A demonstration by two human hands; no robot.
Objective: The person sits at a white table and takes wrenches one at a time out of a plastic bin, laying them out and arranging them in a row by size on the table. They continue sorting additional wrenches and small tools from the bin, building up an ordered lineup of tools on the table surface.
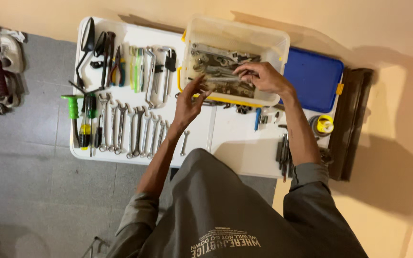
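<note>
The person's right hand (264, 76) pinches closed on a steel wrench (218, 71) atop the pile in the clear plastic bin (268, 40) at the table's far side, while the left hand (190, 98), fingers apart, hovers at the bin's near-left rim; the wrench looks heavy, stiff and slick, best gripped mid-shaft.

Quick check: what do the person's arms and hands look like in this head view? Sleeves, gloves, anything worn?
Both hands, left hand and right hand, are bare: no gloves, and no watch or rings visible. Grey sleeves are pushed up near the elbows, forearms uncovered. The grey top carries pale printed lettering.
</note>
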